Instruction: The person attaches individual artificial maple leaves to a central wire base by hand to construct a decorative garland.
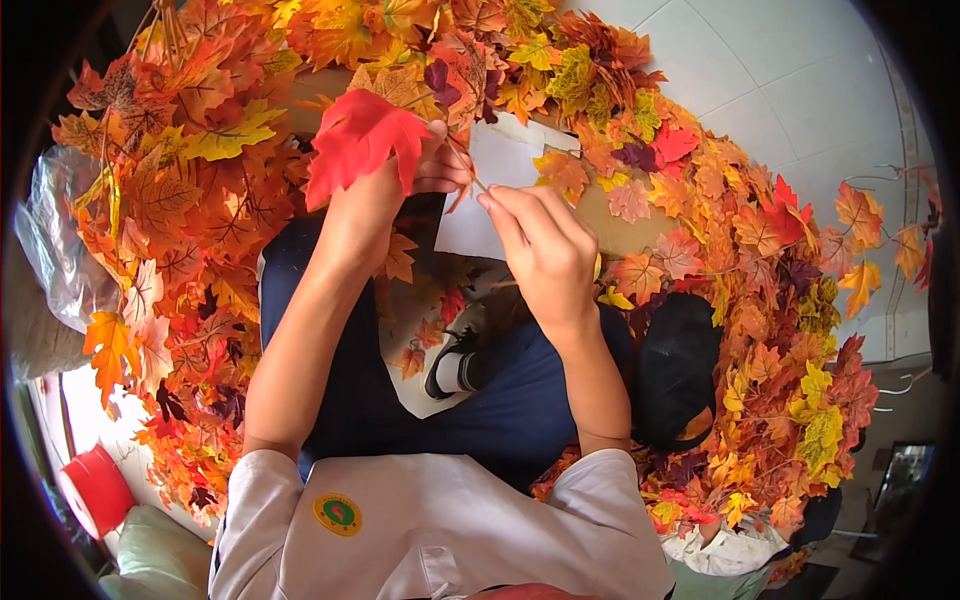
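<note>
A bright red artificial maple leaf [365, 145] hangs over the back of my left hand [405, 180]. The fingers of that hand are closed around a thin stem [478, 184] near the leaf. My right hand [548, 250] pinches the same stem between thumb and forefinger, a little to the right. Both hands are held above my lap, in front of a sheet of white paper [470, 232]. Whether the red leaf is fixed to this stem is hidden behind my left hand.
Heaps of orange, yellow and red artificial leaves [200, 190] surround me on the left, far side and right. A brown board [620, 228] lies under some. Nearby are a black cap [680, 360], a red spool [97, 490] and a clear plastic bag [70, 240].
</note>
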### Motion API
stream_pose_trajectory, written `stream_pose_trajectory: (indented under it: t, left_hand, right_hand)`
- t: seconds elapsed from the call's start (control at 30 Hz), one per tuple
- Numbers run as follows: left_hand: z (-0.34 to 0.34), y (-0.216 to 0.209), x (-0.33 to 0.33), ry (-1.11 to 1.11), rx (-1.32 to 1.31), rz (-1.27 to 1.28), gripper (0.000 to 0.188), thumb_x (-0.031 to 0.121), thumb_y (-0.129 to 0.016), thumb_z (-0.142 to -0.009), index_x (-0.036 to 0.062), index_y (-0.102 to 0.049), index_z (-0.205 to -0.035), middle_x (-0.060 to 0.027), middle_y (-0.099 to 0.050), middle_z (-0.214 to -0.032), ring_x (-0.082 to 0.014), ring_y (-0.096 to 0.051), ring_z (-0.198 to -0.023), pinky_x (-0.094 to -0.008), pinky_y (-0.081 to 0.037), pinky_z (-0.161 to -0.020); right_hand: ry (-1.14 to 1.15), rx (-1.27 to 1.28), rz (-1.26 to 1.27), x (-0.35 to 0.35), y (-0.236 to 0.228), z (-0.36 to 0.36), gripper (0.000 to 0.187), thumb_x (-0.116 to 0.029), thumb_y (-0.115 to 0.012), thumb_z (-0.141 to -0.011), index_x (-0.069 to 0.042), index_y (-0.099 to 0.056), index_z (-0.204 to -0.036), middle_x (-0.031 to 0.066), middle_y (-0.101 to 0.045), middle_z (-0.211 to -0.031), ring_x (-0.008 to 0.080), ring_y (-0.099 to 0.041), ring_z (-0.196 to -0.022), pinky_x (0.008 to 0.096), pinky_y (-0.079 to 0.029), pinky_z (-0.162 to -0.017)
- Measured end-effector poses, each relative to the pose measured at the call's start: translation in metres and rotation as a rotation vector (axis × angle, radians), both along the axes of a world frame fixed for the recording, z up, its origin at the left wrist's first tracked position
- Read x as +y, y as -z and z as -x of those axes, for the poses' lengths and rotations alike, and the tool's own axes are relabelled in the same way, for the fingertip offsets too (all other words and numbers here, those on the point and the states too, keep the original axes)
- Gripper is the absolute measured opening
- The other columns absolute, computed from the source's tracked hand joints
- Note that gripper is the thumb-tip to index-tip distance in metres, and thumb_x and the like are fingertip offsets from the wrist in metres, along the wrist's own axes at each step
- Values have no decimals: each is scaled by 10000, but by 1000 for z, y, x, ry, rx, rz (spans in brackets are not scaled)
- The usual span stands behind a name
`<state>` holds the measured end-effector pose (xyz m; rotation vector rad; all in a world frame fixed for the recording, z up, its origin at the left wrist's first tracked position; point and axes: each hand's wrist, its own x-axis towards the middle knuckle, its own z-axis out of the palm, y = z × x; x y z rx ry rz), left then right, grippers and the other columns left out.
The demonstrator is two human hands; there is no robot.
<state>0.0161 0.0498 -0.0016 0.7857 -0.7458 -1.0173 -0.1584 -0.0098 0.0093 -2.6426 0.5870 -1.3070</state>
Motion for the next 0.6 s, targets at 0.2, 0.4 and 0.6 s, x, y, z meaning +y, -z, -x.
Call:
stream_pose_trajectory:
  t: [0.2,0.4,0.6]
  left_hand:
    - [-2,-6,-1,172,113,-183,197,217,-612,-948,22,-646,-946,-60,-682,-842,-124,-667,-758,-249,-525,-686]
    - [2,5,-4,230,-50,-164,216,205,-654,-920,22,-666,-1035,-33,-687,-875,-72,-622,-758,-220,-468,-699]
    - [11,0,-1,92,-243,-174,173,187,-644,-928,15,-642,-930,-61,-686,-904,-86,-580,-753,-237,-460,-708]
  right_hand:
    - [-49,-105,-251,3,-3,-2,97,4,-647,-857,9,-642,-954,128,-653,-805,248,-632,-621,314,-491,-551]
    - [-140,-136,-482,4,3,-1,89,-46,-651,-883,15,-652,-948,120,-657,-750,164,-645,-649,281,-488,-570]
    - [111,-264,-612,-68,-13,38,227,-189,-633,-925,29,-691,-913,77,-701,-780,108,-651,-722,260,-502,-655]
